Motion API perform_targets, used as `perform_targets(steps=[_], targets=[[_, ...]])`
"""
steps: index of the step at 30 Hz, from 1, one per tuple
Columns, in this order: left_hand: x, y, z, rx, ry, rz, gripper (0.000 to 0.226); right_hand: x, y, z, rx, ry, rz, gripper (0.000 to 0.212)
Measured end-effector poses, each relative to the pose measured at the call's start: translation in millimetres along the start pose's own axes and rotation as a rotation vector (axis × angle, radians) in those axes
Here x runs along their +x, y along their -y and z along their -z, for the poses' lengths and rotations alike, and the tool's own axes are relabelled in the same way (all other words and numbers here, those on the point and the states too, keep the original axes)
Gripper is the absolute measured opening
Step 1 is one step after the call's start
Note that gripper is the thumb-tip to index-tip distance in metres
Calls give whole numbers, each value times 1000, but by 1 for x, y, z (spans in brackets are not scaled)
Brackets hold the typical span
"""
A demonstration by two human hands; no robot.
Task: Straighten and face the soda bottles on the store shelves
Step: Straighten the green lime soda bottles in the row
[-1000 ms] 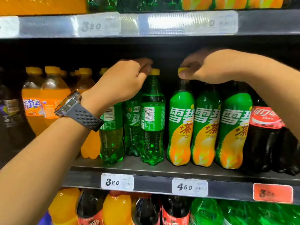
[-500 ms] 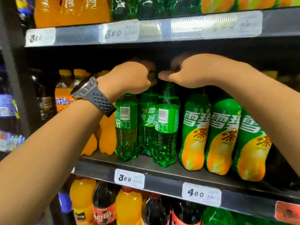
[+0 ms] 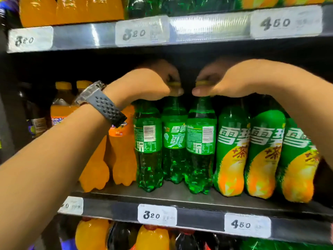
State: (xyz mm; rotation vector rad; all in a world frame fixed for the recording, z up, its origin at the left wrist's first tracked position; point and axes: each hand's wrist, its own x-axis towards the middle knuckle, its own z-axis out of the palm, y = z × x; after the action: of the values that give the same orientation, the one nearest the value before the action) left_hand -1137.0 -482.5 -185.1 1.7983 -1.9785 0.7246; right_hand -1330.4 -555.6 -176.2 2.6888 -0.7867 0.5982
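- Middle shelf [image 3: 180,197], front edge: three clear green bottles stand in a row, orange bottles [image 3: 122,156] to their left, three green-and-yellow tea bottles [image 3: 232,150] to their right.
- Left hand [image 3: 144,85] is over the mid bottle [image 3: 173,139], fingers pinched shut on its yellow cap; a watch [image 3: 100,103] sits on that wrist.
- Right hand [image 3: 234,82] is over the right bottle [image 3: 201,141], fingers closed round its yellow cap, thumb tip showing just under it.
- The two hands sit near each other, thumbs almost meeting; cannot tell whether they touch.
- Label check: mid bottle shows its brand face forward. Right bottle shows barcode and small print, so it is turned the wrong way. Left bottle [image 3: 147,141], not held, also shows its barcode.
- Step in hand, as I judge it: twisting the green bottles by the caps to face the labels out.
- Next move calls for a turn of the right bottle about its own axis, roughly half round, base kept flat on the shelf, until its face matches the mid one.
- Then the left bottle wants the same, and the row wants lining up with the front edge.
- Tea bottles already face out, though they lean somewhat in this view; that may be lens distortion.
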Motion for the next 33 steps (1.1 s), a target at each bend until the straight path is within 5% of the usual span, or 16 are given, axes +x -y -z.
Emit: perform_targets(steps=[11, 16, 25, 29, 33], targets=[[-12, 8, 10, -239, 42, -107, 29, -15, -4, 12, 295, 164, 20, 25], [-18, 6, 5, -244, 3, -81, 29, -15, 2, 14, 45, 145, -111, 68], [-20, -7, 14, -181, 21, -69, 38, -30, -18, 17, 112, 140, -119, 71], [-9, -32, 13, -349, -13, -112, 49, -32, -33, 14, -10, 105, -113, 49], [6, -52, 1, -205, 45, -191, 37, -33, -38, 10, 28, 99, -78, 22]])
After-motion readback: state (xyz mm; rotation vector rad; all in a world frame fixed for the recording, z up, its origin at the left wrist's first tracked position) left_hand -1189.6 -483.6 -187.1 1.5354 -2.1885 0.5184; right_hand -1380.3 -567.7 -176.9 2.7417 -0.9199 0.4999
